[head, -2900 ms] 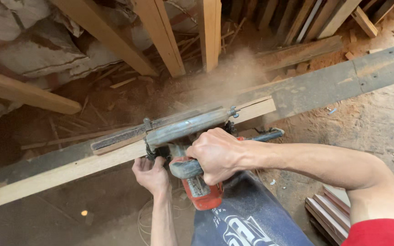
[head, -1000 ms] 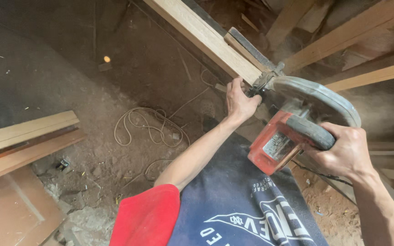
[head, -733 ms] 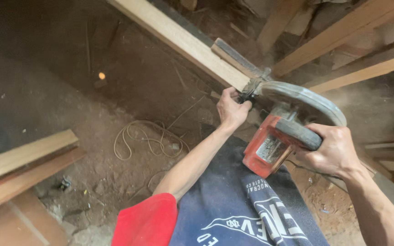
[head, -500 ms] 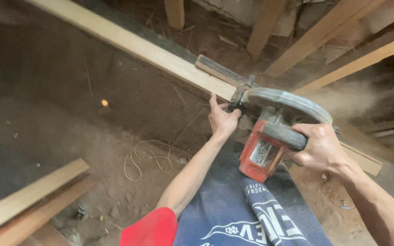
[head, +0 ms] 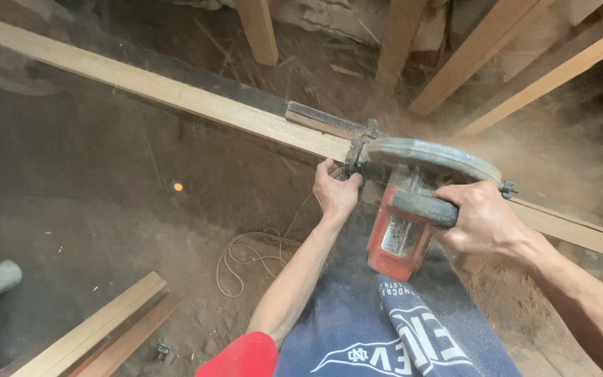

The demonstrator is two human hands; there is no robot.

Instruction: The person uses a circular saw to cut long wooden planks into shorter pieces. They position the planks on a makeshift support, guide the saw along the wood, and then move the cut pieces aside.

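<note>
Across a dusty dirt floor point(head: 106, 230), a long pale wooden plank point(head: 176, 94) runs from upper left to lower right, with a red-bodied circular saw under a grey metal blade guard point(head: 430, 160) sitting on it near its right half. Sawdust billows in a tan cloud point(head: 560, 164) to the saw's right. Slanting timber beams point(head: 483, 49) rise behind. The right hand point(head: 483, 220) is wrapped tightly around the saw's black handle; the left hand point(head: 336, 192) is curled against the plank's near edge, just beside the guard's front. Two stacked boards point(head: 99, 335) lie at lower left, and a looped pale cord point(head: 252, 255) trails on the ground below the left forearm.
</note>
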